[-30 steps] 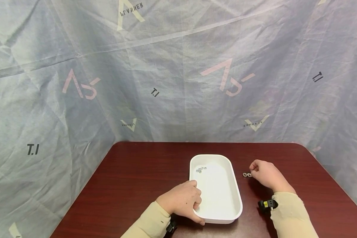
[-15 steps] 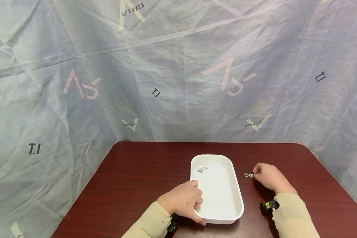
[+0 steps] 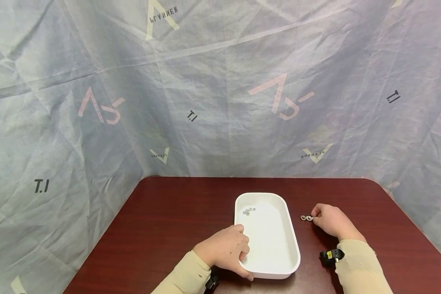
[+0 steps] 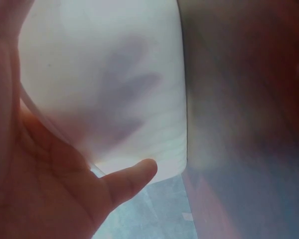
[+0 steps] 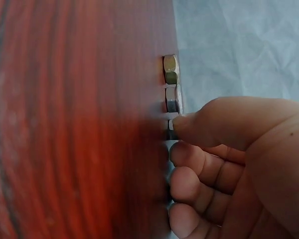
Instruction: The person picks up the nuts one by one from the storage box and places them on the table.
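A white rectangular tray (image 3: 273, 241) with rounded corners rests on the table. My left hand (image 3: 224, 248) grips its near left corner, fingers over the rim inside and thumb along the outer wall; the left wrist view shows the finger shadows through the plastic. Several small metal nuts (image 3: 247, 212) lie at the tray's far left. To the right of the tray, a yellowish hex nut (image 5: 170, 68) and a silver hex nut (image 5: 172, 99) form a short row. At the row's end, my right hand (image 3: 332, 220) pinches a third nut (image 5: 171, 127), mostly covered by the thumb.
The dark red wooden table (image 3: 169, 220) has rounded far corners. Grey printed cloth (image 3: 220, 102) hangs behind it and along both sides. A black wrist camera (image 3: 328, 256) sits beside the right cuff, low over the table.
My right hand has shifted slightly right and toward me, and the silver nut now shows fully. The left hand and tray stay in place.
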The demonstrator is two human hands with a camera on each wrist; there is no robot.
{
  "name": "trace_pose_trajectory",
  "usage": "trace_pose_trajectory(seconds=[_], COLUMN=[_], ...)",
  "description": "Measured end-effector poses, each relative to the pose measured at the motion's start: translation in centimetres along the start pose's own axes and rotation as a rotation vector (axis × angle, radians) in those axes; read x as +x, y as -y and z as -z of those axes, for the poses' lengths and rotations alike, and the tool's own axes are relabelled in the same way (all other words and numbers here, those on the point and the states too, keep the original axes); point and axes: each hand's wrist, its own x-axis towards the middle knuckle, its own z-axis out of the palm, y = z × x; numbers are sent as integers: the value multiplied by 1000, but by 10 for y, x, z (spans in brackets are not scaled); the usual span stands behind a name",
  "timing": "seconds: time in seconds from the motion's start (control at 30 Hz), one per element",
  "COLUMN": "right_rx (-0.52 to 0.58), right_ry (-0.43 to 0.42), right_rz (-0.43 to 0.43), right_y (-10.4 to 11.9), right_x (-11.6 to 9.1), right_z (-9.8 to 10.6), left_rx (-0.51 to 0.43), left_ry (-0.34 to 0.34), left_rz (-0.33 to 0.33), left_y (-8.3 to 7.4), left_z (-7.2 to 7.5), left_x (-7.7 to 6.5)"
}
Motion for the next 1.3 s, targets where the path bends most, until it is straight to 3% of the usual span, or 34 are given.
trace_pose_trajectory(seconds=[0.53, 0.73, 0.93, 1.3], right_rx=[18, 41, 51, 46], right_ry=[5, -1, 10, -20], right_rz=[-11, -17, -11, 64], right_y=[6, 17, 28, 51], right_x=[-5, -6, -6, -6], right_z=[7, 5, 9, 22], left_rx=[-18, -11, 1, 16], left_ry=[10, 28, 2, 5], left_rz=[2, 20, 6, 3], left_y=[-1, -3, -3, -1], left_z=[0, -3, -2, 1], left_x=[-1, -7, -9, -3])
